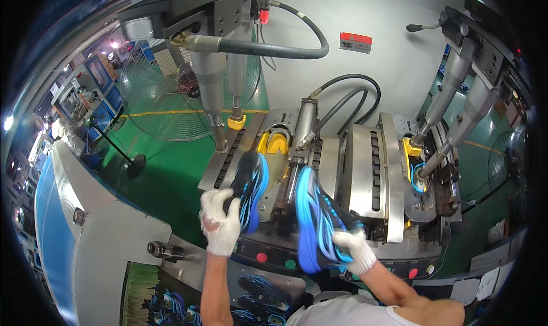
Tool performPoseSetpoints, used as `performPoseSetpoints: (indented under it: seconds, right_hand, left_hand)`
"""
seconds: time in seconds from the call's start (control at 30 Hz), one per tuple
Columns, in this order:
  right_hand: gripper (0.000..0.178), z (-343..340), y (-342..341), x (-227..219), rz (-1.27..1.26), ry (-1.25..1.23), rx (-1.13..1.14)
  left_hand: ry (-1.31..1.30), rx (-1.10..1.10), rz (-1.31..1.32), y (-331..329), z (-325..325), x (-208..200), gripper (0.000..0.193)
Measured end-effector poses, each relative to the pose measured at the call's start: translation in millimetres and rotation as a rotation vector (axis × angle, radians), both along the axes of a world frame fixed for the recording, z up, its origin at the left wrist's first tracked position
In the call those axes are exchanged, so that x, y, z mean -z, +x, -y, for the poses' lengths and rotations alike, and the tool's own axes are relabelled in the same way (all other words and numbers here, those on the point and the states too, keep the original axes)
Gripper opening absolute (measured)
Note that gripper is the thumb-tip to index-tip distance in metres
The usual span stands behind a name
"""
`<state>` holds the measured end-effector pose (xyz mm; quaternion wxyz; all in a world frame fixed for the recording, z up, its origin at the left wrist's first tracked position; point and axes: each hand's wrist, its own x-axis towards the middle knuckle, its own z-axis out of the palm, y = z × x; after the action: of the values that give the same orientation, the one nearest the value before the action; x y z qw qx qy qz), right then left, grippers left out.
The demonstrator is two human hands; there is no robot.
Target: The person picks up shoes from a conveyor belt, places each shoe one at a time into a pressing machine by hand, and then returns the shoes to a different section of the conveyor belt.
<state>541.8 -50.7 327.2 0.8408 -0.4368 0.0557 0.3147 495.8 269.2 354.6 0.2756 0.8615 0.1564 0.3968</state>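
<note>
Watching from my end: L hand [221, 220] grips L shoe [255, 192], tho I can't make out exactly where its fingers meet it. R hand [355, 250] is closed on R shoe [313, 220], some fingers hidden behind. Both tilt side by side in front of the press [367, 172]. More shoes [264, 286] below, cut off at bottom edge, partly behind L forearm [216, 292]. Fan [505, 155], far R, fades into dark rim.
</note>
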Motion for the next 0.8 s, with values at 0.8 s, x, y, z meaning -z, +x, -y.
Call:
performPoseSetpoints:
  seconds: [0.8]
  right_hand:
    - [0.05, -291, 282, 126, 0.609, -0.897, -0.27]
  left_hand:
    - [-0.838, -1.459, -0.293, -429, 219, 296, 0.075]
